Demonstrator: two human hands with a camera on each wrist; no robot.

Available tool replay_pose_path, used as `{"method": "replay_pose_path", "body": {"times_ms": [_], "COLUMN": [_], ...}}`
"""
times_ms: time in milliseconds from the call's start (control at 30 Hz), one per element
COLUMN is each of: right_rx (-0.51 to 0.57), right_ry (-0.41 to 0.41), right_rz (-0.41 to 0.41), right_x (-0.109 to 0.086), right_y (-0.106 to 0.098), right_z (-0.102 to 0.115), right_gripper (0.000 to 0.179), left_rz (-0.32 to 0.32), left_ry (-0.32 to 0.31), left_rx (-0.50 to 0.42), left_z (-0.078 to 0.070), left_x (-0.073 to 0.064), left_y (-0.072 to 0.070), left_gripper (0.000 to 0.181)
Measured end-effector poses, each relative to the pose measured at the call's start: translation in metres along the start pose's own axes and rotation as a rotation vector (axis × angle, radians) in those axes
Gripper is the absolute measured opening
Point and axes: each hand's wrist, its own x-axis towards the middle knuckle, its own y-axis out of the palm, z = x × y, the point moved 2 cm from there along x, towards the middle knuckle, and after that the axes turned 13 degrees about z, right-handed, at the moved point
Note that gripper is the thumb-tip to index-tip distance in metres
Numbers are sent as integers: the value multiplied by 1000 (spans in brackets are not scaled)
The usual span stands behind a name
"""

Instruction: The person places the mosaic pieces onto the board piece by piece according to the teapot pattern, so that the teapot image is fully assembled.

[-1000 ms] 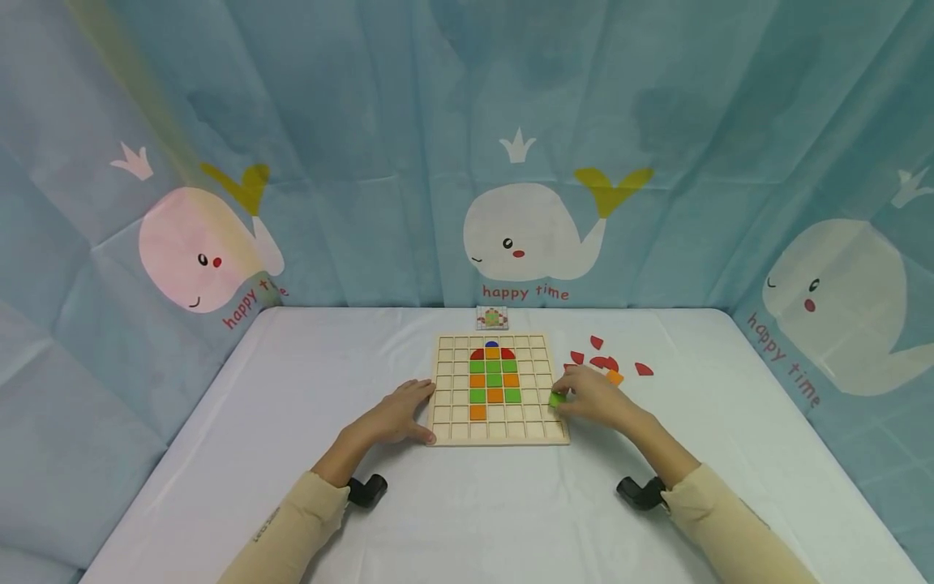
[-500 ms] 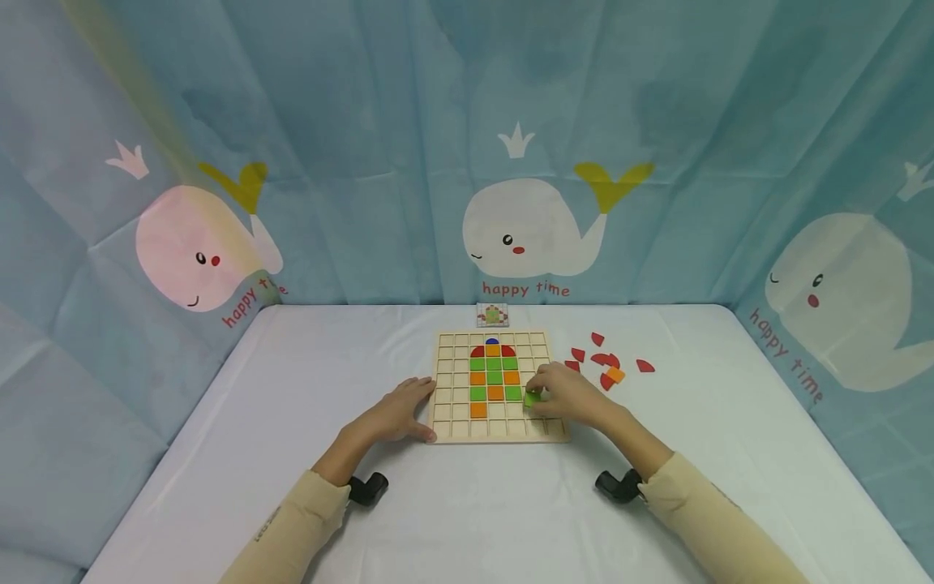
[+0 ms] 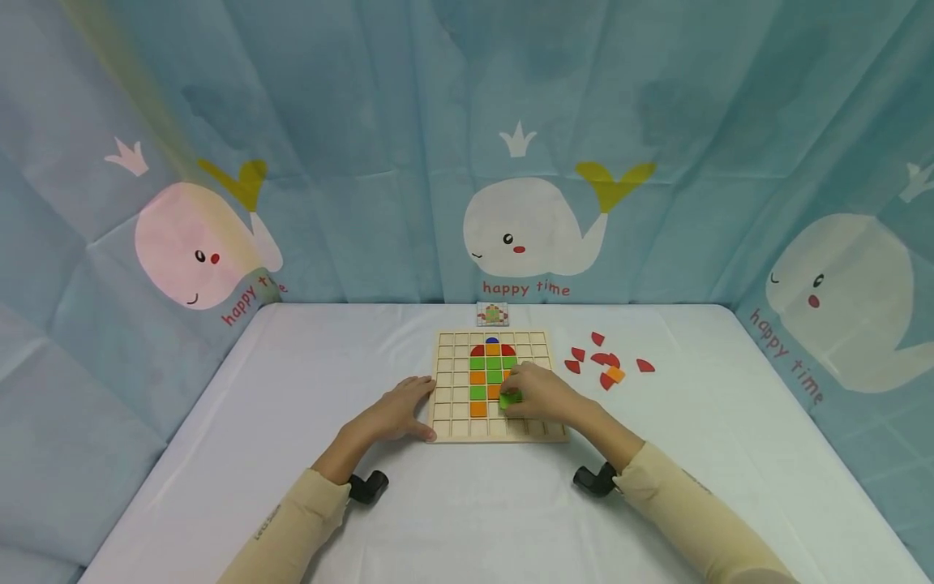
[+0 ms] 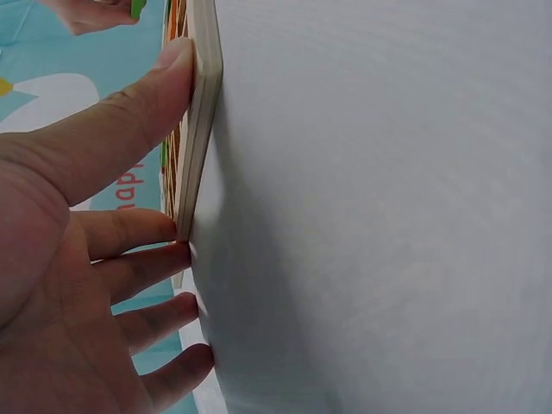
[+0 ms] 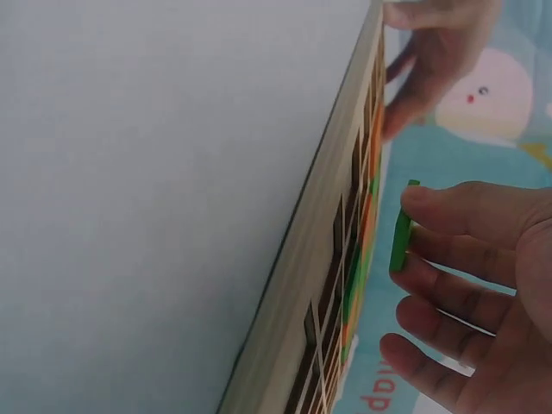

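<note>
A wooden grid board (image 3: 445, 405) lies on the white table, with green, orange, red and blue pieces set in its middle columns. My left hand (image 3: 397, 412) rests against the board's left edge, fingers straight, thumb at the near corner; the left wrist view shows the thumb (image 4: 129, 121) touching the board's side. Over the right half of the board, my right hand (image 3: 543, 395) pinches a green square tile (image 5: 403, 228) between thumb and fingers. In the right wrist view the tile is held on edge, apart from the board's surface. The hand hides some cells of the board.
Several red quarter-circle pieces (image 3: 645, 366) lie loose right of the board, with an orange square tile (image 3: 616, 375) overlapping one. A small picture card (image 3: 492, 314) lies behind the board. A blue whale-print curtain (image 3: 365, 227) encloses the table's back and sides.
My right hand has moved left with the green tile, from the board's right edge to over its middle columns. The left hand has stayed at the left edge.
</note>
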Motion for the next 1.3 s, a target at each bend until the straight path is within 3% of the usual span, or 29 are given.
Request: {"method": "replay_pose_path", "body": {"times_ms": [467, 1100, 1300], "right_rx": [-101, -119, -59], "right_ry": [-74, -79, -69], "right_rz": [35, 20, 8], "right_x": [10, 10, 6], "right_y": [6, 8, 3], "right_z": [15, 18, 11], "right_gripper": [23, 19, 19], "left_rz": [3, -2, -9], "left_ry": [7, 18, 16], "left_rx": [-5, 1, -2], "left_z": [1, 2, 2], "left_x": [0, 0, 0], "left_y": [0, 0, 0], "left_gripper": [93, 93, 93]}}
